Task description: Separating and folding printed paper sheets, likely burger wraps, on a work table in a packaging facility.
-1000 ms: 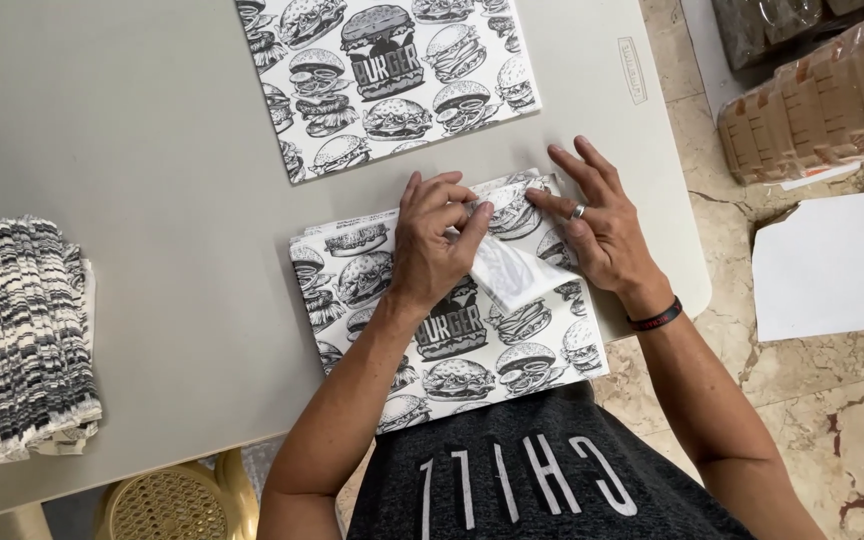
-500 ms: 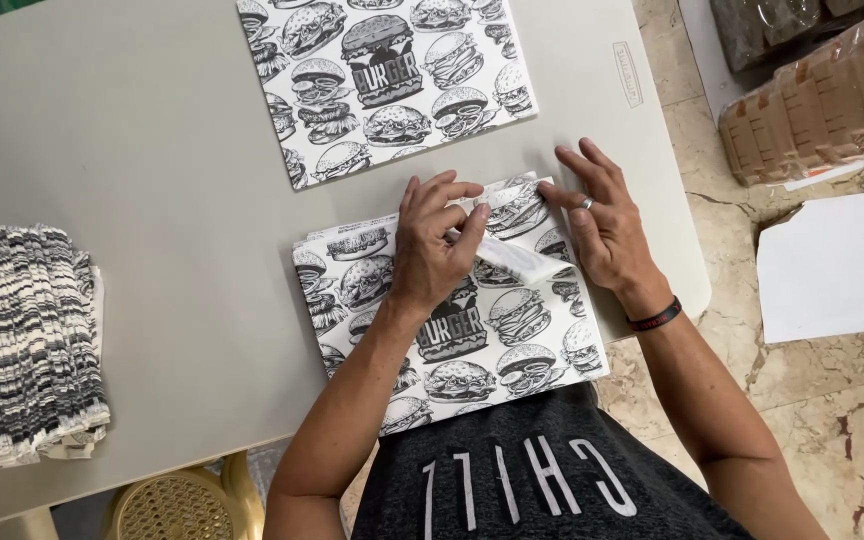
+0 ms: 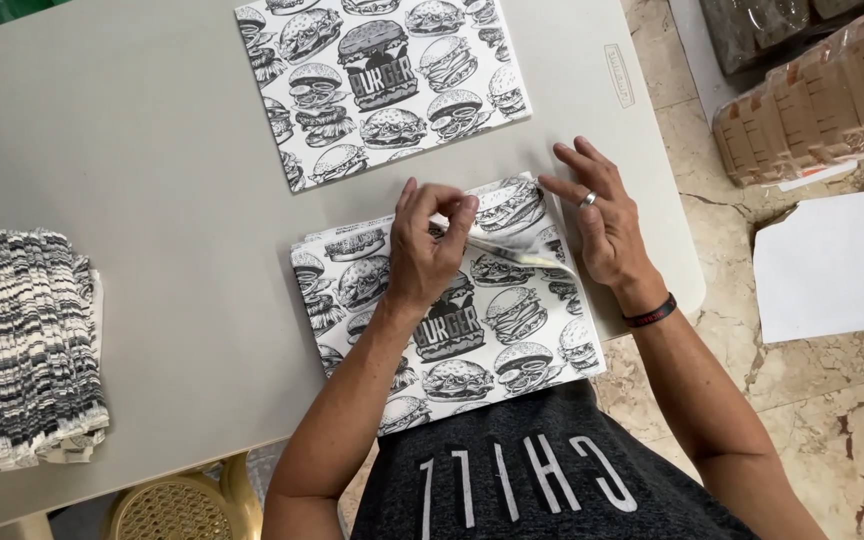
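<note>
- Burger-print paper sheet (image 3: 472, 330), head view: lies flat on the grey worktop (image 3: 132, 200) at its near edge, directly in front of the person; its near corner overhangs the edge.
- Far right corner of this sheet is folded back toward the middle, and the plain underside shows as a pale flap (image 3: 512, 245).
- Left hand (image 3: 427, 250): rests on the upper middle of the sheet. Grip is narrow, with fingertips (image 3: 462, 207) pinched on the raised edge of the flap.
- Right hand (image 3: 602, 225): lies flat, fingers spread wide, holding nothing. It presses on the sheet's far right corner area and the worktop just beside it. A ring sits on one finger; a dark wristband (image 3: 652, 312) circles the wrist.
- Second printed sheet (image 3: 382, 85): lies flat farther back on the worktop, apart from the first sheet and untouched.
- Stack of folded printed papers (image 3: 22, 350): sits at the left edge of the worktop, well apart from both hands.
- Woven stool (image 3: 167, 510): visible below the worktop's near edge.
- Floor at right: carries a white sheet (image 3: 832, 265) and wrapped brown bundles (image 3: 812, 90).
</note>
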